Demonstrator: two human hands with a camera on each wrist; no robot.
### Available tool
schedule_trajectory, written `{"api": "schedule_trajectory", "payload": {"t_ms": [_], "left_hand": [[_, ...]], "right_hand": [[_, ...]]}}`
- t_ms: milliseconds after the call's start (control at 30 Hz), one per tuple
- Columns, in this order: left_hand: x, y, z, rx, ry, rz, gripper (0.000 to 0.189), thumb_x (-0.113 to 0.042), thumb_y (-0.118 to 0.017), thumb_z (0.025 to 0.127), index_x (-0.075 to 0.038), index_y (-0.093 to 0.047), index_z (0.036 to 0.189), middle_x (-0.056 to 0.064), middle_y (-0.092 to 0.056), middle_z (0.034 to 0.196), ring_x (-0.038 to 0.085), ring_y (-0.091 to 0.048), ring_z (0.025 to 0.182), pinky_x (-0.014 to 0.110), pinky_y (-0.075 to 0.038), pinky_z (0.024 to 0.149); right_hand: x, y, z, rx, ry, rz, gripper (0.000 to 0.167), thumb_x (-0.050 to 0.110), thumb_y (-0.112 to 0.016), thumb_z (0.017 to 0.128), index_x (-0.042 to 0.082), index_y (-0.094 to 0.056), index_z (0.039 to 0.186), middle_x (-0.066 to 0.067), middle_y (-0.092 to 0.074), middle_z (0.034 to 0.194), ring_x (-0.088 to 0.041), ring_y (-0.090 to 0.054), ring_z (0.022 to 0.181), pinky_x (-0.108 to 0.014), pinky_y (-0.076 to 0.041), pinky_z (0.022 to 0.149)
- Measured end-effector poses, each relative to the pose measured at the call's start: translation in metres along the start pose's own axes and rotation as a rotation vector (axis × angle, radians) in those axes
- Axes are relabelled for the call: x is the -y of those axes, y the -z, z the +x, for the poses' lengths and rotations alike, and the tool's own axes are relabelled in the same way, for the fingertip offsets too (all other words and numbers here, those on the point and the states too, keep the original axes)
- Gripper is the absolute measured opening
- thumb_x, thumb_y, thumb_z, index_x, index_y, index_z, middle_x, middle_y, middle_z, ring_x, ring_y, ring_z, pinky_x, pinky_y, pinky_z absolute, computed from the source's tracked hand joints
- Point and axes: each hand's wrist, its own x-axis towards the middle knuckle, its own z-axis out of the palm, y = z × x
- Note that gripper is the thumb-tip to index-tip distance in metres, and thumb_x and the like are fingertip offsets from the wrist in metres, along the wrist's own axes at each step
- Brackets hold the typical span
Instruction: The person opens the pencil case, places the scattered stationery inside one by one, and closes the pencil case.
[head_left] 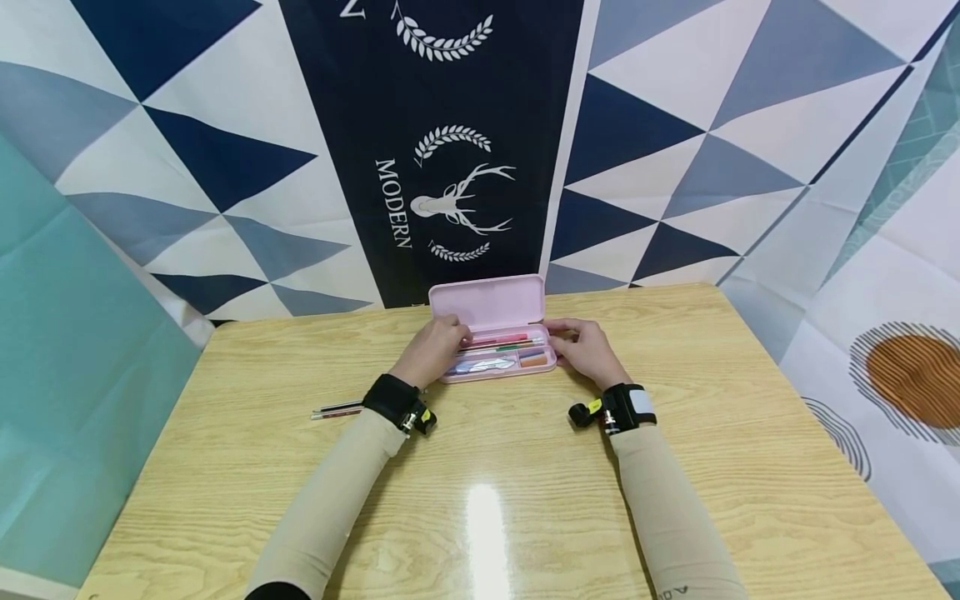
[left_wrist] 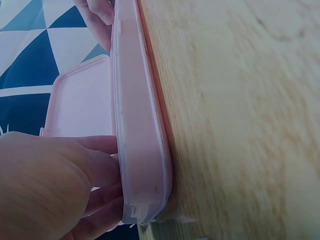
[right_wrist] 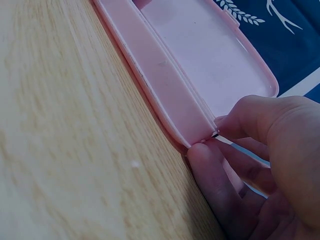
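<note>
A pink pencil case [head_left: 500, 377] stands with its lid [head_left: 487, 302] raised against the wall cloth. Several slim pencils or pens [head_left: 510, 343] lie in its back compartment. A clear-wrapped item [head_left: 486, 364] and an orange and blue block [head_left: 533, 358] are in its front part. My left hand [head_left: 435, 346] reaches over the case's left end with bent fingers; the case wall hides the fingertips in the left wrist view, so I cannot tell what they hold. At the right end, my right hand [right_wrist: 265, 160] pinches the case corner between thumb and fingers.
Several thin pencils or pens [head_left: 337, 410] lie on the wooden table [head_left: 487, 467] to the left, partly behind my left wrist. Patterned cloth [head_left: 630, 150] hangs behind the table's back edge. Both wrists carry strapped cameras.
</note>
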Motion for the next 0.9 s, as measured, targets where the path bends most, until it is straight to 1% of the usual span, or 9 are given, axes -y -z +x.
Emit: {"api": "schedule_trajectory", "payload": {"t_ms": [33, 167, 200, 267, 400, 567, 667, 767, 900], "left_hand": [[0.004, -0.005, 0.002, -0.009, -0.005, -0.009, 0.018, -0.002, -0.073, 0.104, -0.009, -0.085, 0.116, 0.01, -0.076, 0.107, 0.025, -0.075, 0.101, 0.04, -0.065, 0.096], [-0.009, 0.015, -0.002, -0.042, -0.039, 0.009, 0.019, -0.002, -0.072, 0.105, -0.008, -0.085, 0.118, 0.012, -0.078, 0.109, 0.027, -0.078, 0.103, 0.039, -0.066, 0.096], [-0.004, 0.01, 0.0, -0.053, -0.041, 0.005, 0.019, -0.003, -0.072, 0.105, -0.009, -0.085, 0.117, 0.011, -0.078, 0.108, 0.026, -0.078, 0.102, 0.043, -0.066, 0.093], [-0.002, 0.009, 0.001, -0.065, -0.046, 0.017, 0.017, -0.006, -0.074, 0.105, -0.011, -0.085, 0.118, 0.009, -0.078, 0.109, 0.025, -0.078, 0.103, 0.045, -0.066, 0.093], [0.006, -0.001, 0.006, -0.056, -0.03, 0.027, 0.016, -0.009, -0.077, 0.105, -0.012, -0.085, 0.119, 0.008, -0.078, 0.112, 0.026, -0.077, 0.107, 0.05, -0.065, 0.096], [0.01, -0.003, 0.003, -0.046, -0.014, -0.057, 0.023, -0.005, -0.072, 0.105, -0.012, -0.084, 0.123, 0.01, -0.078, 0.116, 0.03, -0.076, 0.113, 0.045, -0.065, 0.103], [0.019, -0.011, 0.001, -0.047, -0.012, -0.087, 0.025, -0.006, -0.072, 0.104, -0.014, -0.084, 0.124, 0.008, -0.079, 0.117, 0.028, -0.076, 0.114, 0.044, -0.064, 0.105], [0.026, -0.017, -0.002, -0.049, -0.022, -0.062, 0.024, -0.008, -0.075, 0.103, -0.015, -0.084, 0.124, 0.006, -0.078, 0.116, 0.026, -0.075, 0.112, 0.042, -0.063, 0.105], [0.036, -0.023, -0.008, -0.073, -0.058, 0.003, 0.021, -0.015, -0.08, 0.101, -0.017, -0.084, 0.121, 0.002, -0.076, 0.112, 0.023, -0.075, 0.108, 0.039, -0.064, 0.1]], "right_hand": [[0.0, 0.0, 0.0, -0.001, 0.001, 0.0, 0.04, 0.012, -0.068, 0.112, 0.006, -0.071, 0.151, -0.027, -0.073, 0.132, -0.016, -0.068, 0.092, -0.018, -0.059, 0.069], [0.001, 0.001, 0.0, -0.002, -0.001, -0.001, 0.04, 0.012, -0.067, 0.112, 0.007, -0.071, 0.152, -0.027, -0.072, 0.136, -0.018, -0.067, 0.094, -0.018, -0.06, 0.069], [0.001, 0.001, -0.001, -0.002, -0.002, 0.0, 0.04, 0.012, -0.067, 0.112, 0.007, -0.07, 0.152, -0.027, -0.072, 0.136, -0.018, -0.067, 0.094, -0.018, -0.06, 0.069], [0.001, 0.001, -0.001, -0.001, -0.005, 0.001, 0.04, 0.012, -0.067, 0.112, 0.007, -0.07, 0.152, -0.027, -0.072, 0.137, -0.018, -0.067, 0.094, -0.018, -0.06, 0.07], [0.0, 0.001, 0.0, 0.004, -0.006, 0.005, 0.04, 0.013, -0.068, 0.113, 0.006, -0.07, 0.152, -0.028, -0.072, 0.135, -0.016, -0.068, 0.092, -0.019, -0.06, 0.069], [0.0, 0.0, 0.0, 0.002, -0.006, -0.004, 0.04, 0.014, -0.067, 0.113, 0.006, -0.07, 0.152, -0.027, -0.072, 0.133, -0.015, -0.068, 0.091, -0.018, -0.059, 0.069], [0.001, 0.0, -0.001, -0.002, -0.011, -0.009, 0.04, 0.014, -0.067, 0.113, 0.007, -0.07, 0.153, -0.027, -0.072, 0.134, -0.017, -0.068, 0.092, -0.018, -0.059, 0.07], [0.0, 0.0, -0.001, -0.001, -0.011, -0.013, 0.04, 0.014, -0.067, 0.113, 0.007, -0.07, 0.153, -0.027, -0.072, 0.135, -0.018, -0.068, 0.093, -0.018, -0.059, 0.07], [0.001, 0.0, -0.001, 0.001, -0.009, -0.016, 0.04, 0.015, -0.068, 0.113, 0.008, -0.07, 0.153, -0.026, -0.072, 0.135, -0.017, -0.067, 0.093, -0.018, -0.059, 0.07]]}}
